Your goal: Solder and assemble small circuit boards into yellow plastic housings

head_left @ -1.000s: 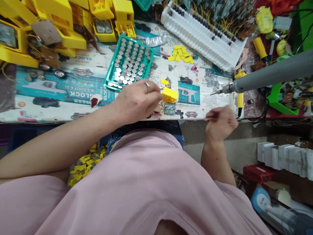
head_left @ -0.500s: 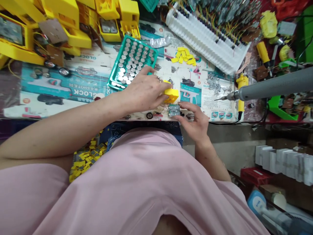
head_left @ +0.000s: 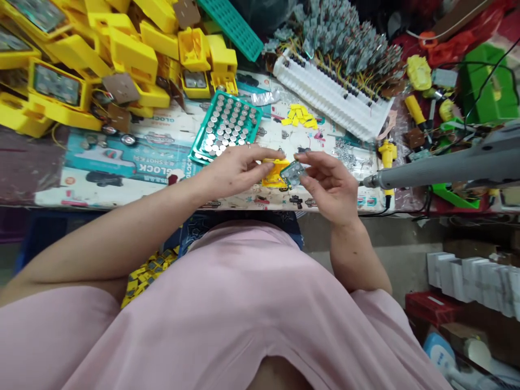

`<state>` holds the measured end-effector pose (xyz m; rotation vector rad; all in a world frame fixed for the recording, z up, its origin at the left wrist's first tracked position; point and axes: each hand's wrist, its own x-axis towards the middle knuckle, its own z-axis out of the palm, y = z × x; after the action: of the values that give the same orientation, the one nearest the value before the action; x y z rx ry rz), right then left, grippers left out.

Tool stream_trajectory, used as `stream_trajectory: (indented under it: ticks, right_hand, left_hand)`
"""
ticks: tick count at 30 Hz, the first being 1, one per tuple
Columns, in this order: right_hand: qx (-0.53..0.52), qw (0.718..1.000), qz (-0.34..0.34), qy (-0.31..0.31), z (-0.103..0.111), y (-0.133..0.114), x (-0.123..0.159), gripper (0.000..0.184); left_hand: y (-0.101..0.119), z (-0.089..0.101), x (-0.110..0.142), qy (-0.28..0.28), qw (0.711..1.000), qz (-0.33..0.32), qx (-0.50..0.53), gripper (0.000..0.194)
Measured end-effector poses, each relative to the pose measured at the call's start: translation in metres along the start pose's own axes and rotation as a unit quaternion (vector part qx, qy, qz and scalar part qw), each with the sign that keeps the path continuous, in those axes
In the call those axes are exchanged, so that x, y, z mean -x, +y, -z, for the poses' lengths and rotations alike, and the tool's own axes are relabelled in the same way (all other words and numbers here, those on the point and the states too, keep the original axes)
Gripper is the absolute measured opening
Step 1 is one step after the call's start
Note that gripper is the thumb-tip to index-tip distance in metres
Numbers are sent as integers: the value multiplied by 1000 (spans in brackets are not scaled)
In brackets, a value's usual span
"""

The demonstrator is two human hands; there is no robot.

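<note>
Head view: the left hand (head_left: 231, 172) grips a yellow case (head_left: 273, 177); the right hand (head_left: 332, 189) pinches a circuit board (head_left: 293, 174) just beside it; a green tray (head_left: 202, 134) lies nearby.

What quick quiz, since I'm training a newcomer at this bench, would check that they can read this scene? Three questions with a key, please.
1. Which hand holds the small circuit board?
2. True or false: silver discs sit in the teal tray.
3. What is the left hand holding?
A) the white ribbed rack
B) the yellow casing
C) the long gray tool

Key:
1. The right hand.
2. True.
3. B.
</note>
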<state>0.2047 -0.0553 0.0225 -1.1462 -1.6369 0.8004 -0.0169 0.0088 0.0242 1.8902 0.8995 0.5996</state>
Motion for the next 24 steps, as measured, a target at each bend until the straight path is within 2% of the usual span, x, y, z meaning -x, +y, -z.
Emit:
stream_trajectory:
  ticks: [4, 9, 14, 17, 20, 24]
  right_hand:
    - [-4, 999, -5, -41, -4, -4, -22, 33]
    - [-5, 996, -12, -91, -14, -6, -36, 33]
    - [-43, 994, -29, -100, -22, -5, -38, 36]
    - [-67, 990, -103, -64, -25, -1, -39, 47]
    - [-50, 985, -162, -45, -29, 1, -39, 58]
    - [-23, 988, -145, -45, -35, -1, -39, 54]
  left_hand:
    - [-4, -5, 2, -13, 980, 79, 183, 47]
    - [-7, -7, 9, -1, 946, 121, 300, 47]
    - [-10, -7, 16, -4, 957, 119, 263, 57]
    - [-12, -8, 20, 7, 958, 117, 261, 57]
    - [-14, -10, 23, 22, 957, 123, 261, 58]
    - [-16, -11, 25, 28, 966, 110, 233, 58]
